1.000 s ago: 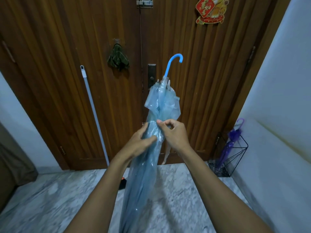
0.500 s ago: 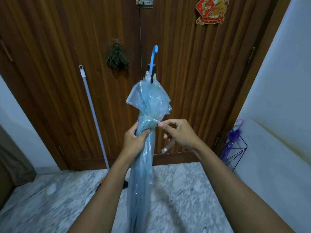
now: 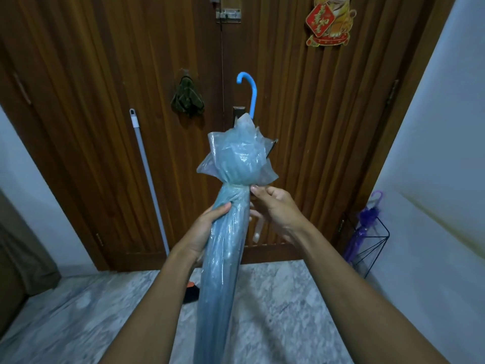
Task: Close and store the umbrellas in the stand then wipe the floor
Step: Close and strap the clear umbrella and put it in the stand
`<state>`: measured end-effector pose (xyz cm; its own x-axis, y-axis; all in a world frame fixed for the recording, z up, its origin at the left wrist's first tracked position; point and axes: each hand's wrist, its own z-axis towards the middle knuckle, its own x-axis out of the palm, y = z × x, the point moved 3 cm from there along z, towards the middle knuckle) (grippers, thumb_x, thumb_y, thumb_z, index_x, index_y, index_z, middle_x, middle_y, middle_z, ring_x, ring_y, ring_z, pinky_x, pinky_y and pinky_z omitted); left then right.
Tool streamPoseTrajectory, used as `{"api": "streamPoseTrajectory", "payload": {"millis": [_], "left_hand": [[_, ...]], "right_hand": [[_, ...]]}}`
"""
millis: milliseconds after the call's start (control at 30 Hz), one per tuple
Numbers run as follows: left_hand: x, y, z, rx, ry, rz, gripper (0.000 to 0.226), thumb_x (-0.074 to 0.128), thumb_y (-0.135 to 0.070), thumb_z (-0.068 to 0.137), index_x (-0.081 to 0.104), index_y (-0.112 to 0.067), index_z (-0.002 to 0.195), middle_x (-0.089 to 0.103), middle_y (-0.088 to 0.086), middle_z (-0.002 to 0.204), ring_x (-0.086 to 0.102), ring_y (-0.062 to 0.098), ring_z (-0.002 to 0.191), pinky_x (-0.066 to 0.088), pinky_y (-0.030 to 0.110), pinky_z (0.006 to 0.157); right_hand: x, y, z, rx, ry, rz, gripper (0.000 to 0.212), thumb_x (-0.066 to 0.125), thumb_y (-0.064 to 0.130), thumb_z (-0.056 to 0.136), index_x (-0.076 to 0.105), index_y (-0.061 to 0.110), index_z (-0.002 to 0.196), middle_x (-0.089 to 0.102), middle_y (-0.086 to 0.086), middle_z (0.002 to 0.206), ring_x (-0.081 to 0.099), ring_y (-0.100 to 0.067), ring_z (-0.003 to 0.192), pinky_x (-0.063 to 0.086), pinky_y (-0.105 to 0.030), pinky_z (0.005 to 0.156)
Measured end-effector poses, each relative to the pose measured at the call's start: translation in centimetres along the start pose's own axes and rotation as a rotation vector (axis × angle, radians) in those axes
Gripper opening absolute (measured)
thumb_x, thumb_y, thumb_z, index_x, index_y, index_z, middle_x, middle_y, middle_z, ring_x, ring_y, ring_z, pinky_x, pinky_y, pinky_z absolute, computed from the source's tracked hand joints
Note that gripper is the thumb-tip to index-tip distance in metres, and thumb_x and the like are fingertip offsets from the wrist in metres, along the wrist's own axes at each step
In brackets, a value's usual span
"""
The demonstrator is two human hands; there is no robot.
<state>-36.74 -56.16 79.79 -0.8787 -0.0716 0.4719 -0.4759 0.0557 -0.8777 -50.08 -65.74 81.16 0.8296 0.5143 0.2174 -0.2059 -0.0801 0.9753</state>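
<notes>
Strap now cinched round the blue umbrella point(image 3: 225, 232); left hand point(image 3: 207, 229) wraps the slippery, light canopy, right hand point(image 3: 275, 208) fingertips pinch the strap point(image 3: 237, 185).

**Dim entry with a wooden door**

A dark brown ribbed wooden door point(image 3: 288, 127) fills the far side, with a metal latch point(image 3: 227, 15) at its top and a red and gold ornament point(image 3: 329, 22) upper right. A dark green cloth point(image 3: 186, 97) hangs on it. White walls point(image 3: 441, 153) flank it. The floor point(image 3: 288, 311) is grey-veined marble. A pale pole point(image 3: 149, 179) leans against the door.
</notes>
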Motion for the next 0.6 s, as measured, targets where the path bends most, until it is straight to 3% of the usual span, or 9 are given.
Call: {"api": "streamPoseTrajectory", "payload": {"millis": [67,200,300,333,400,467,533,600], "left_hand": [[-0.2,-0.1,0.1,0.024,-0.026,0.071,0.04,0.061,-0.023,0.088,0.058,-0.011,0.126,0.073,0.013,0.092,0.072,0.023,0.074,0.059,0.032,0.063],[-0.6,-0.7,0.3,0.173,-0.269,0.356,0.04,0.07,-0.018,0.087,0.053,-0.02,0.122,0.07,0.011,0.108,0.069,0.026,0.095,0.057,0.039,0.081],[0.3,-1.0,0.5,0.249,-0.374,0.545,0.034,0.066,-0.015,0.091,0.048,-0.026,0.118,0.064,-0.008,0.101,0.062,0.001,0.088,0.054,0.021,0.072],[0.5,-1.0,0.5,0.251,-0.37,0.583,0.033,0.063,-0.016,0.093,0.049,-0.026,0.12,0.062,-0.012,0.104,0.059,-0.004,0.089,0.052,0.016,0.069],[0.4,-0.8,0.6,0.251,-0.328,0.617,0.035,0.062,-0.019,0.092,0.054,-0.02,0.126,0.065,-0.005,0.116,0.063,0.002,0.098,0.052,0.018,0.074],[0.5,-0.6,0.6,0.257,-0.257,0.663,0.044,0.067,-0.02,0.086,0.054,-0.02,0.128,0.066,-0.001,0.121,0.063,0.006,0.105,0.051,0.019,0.082],[0.8,-0.4,0.6,0.305,-0.236,0.694,0.048,0.074,-0.017,0.082,0.055,-0.021,0.126,0.067,-0.007,0.116,0.064,0.002,0.104,0.052,0.018,0.086],[0.8,-0.7,0.6,0.365,-0.325,0.719,0.038,0.077,-0.018,0.081,0.06,-0.021,0.115,0.07,-0.007,0.106,0.068,0.006,0.097,0.056,0.023,0.084]], "right_hand": [[0.2,0.2,-0.3,-0.021,0.001,0.02,0.018,0.063,0.021,0.095,0.065,0.002,0.098,0.074,-0.019,0.106,0.073,-0.03,0.098,0.062,-0.038,0.078],[0.3,0.5,-1.0,-0.118,-0.1,-0.193,0.02,0.066,0.026,0.094,0.065,0.009,0.083,0.073,-0.006,0.079,0.067,-0.034,0.065,0.057,-0.041,0.052],[1.0,1.0,-1.6,-0.193,-0.231,-0.278,0.016,0.072,0.023,0.089,0.069,0.013,0.076,0.073,-0.003,0.076,0.068,-0.016,0.07,0.057,-0.039,0.067],[1.2,1.1,-1.8,-0.206,-0.258,-0.296,0.017,0.074,0.023,0.088,0.07,0.014,0.074,0.074,-0.002,0.074,0.069,-0.01,0.068,0.057,-0.036,0.064],[1.8,1.5,-2.4,-0.231,-0.273,-0.355,0.018,0.075,0.024,0.086,0.073,0.01,0.074,0.076,-0.002,0.074,0.073,-0.012,0.07,0.057,-0.035,0.059],[2.2,1.8,-2.8,-0.253,-0.265,-0.375,0.013,0.076,0.022,0.086,0.078,0.01,0.083,0.077,0.001,0.079,0.073,-0.007,0.076,0.058,-0.027,0.067],[2.4,1.9,-2.9,-0.243,-0.24,-0.354,0.012,0.075,0.024,0.087,0.078,0.012,0.088,0.077,0.003,0.081,0.071,-0.002,0.073,0.057,-0.019,0.065],[2.5,2.0,-2.8,-0.242,-0.191,-0.408,0.016,0.071,0.026,0.09,0.079,0.011,0.091,0.078,-0.002,0.084,0.071,-0.006,0.07,0.054,-0.018,0.06]]}}
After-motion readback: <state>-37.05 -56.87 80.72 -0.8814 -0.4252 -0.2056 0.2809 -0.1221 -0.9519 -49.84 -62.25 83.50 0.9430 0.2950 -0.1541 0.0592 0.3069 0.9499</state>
